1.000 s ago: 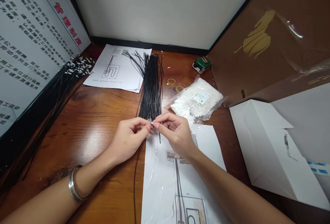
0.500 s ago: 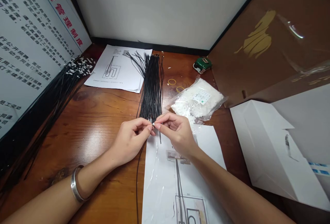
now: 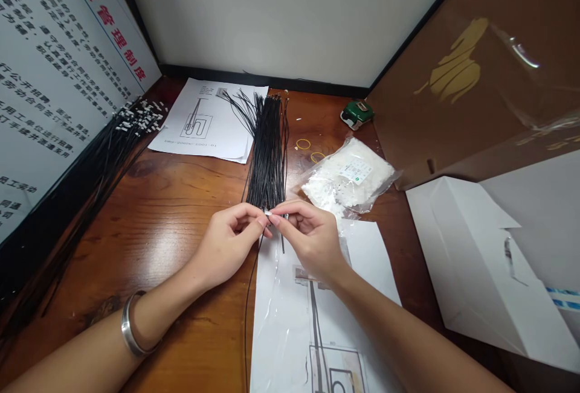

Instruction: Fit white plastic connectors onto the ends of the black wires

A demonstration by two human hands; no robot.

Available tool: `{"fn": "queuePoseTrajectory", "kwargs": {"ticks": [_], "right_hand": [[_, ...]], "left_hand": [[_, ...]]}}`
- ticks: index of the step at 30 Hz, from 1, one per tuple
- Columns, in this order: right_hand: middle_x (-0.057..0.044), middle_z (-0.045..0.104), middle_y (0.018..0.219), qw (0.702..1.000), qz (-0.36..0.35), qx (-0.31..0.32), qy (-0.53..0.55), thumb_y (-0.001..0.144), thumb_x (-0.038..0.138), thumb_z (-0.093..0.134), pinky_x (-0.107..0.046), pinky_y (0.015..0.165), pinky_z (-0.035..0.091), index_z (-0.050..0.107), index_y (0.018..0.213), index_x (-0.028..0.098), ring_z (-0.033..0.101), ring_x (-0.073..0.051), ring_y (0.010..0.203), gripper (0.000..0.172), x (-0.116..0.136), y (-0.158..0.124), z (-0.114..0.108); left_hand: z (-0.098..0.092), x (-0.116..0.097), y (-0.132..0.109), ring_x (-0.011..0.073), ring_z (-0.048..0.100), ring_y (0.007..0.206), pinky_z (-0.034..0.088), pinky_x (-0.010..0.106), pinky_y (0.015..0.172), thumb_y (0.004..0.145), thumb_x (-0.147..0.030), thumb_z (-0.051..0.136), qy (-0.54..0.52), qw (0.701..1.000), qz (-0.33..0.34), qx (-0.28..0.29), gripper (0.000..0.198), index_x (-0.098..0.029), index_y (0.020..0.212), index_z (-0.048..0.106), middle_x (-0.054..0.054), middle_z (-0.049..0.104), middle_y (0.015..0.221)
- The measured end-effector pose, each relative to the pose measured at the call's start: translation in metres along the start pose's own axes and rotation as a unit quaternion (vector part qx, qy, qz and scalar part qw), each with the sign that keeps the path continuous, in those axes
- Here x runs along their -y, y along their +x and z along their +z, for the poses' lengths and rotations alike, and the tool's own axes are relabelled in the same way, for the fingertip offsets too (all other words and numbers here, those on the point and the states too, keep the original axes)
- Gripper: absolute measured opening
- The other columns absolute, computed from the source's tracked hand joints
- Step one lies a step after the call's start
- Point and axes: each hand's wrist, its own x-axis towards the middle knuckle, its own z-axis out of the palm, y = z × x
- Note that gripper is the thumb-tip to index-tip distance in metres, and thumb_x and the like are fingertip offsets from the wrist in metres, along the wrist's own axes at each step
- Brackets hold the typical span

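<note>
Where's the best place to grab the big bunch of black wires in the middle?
Probably halfway along the wire bunch, coming from the left. There the wires lie close together; some fan out at the far end, and the left hand and right hand are at the near end. The clear bag sits close on the right.

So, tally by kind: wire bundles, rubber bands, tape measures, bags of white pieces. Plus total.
Black wire bundles: 2
Yellow rubber bands: 2
Green tape measure: 1
Clear bag of white pieces: 1
Total: 6
</note>
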Motion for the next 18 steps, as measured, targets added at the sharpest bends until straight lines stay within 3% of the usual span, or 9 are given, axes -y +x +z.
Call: {"fn": "queuePoseTrajectory", "kwargs": {"ticks": [11, 15, 18], "right_hand": [[-0.002, 0.067, 0.076, 0.989, -0.108, -0.03, -0.1, 0.081, 0.018, 0.061, -0.031, 0.051, 0.043, 0.067, 0.081, 0.022, 0.047, -0.01, 0.049, 0.007, 0.01, 0.0, 0.002], [-0.003, 0.068, 0.075, 0.986, -0.122, -0.022, -0.108, 0.082, 0.018, 0.059, -0.031, 0.053, 0.045, 0.067, 0.081, 0.023, 0.059, -0.017, 0.066, 0.009, 0.012, 0.0, 0.003], [-0.003, 0.068, 0.077, 0.991, -0.101, -0.006, -0.083, 0.084, 0.019, 0.059, -0.029, 0.049, 0.042, 0.067, 0.082, 0.022, 0.058, -0.015, 0.063, 0.009, 0.011, 0.001, 0.002]], "left_hand": [[0.0, -0.002, 0.0, 0.0123, 0.055, 0.057, 0.044, 0.023, 0.055, 0.084, -0.026, 0.056, 0.019, 1.0, 0.017, 0.016, 0.021, -0.017, 0.069, 0.067, 0.001, 0.064, 0.062], [0.001, -0.002, -0.001, 0.012, 0.056, 0.058, 0.045, 0.023, 0.058, 0.084, -0.025, 0.056, 0.011, 1.0, 0.017, 0.015, 0.02, -0.017, 0.069, 0.067, 0.0, 0.064, 0.062], [0.001, 0.0, -0.002, 0.0116, 0.056, 0.058, 0.045, 0.023, 0.059, 0.085, -0.025, 0.056, 0.004, 1.0, 0.016, 0.019, 0.02, -0.017, 0.07, 0.067, 0.0, 0.064, 0.063]]}}
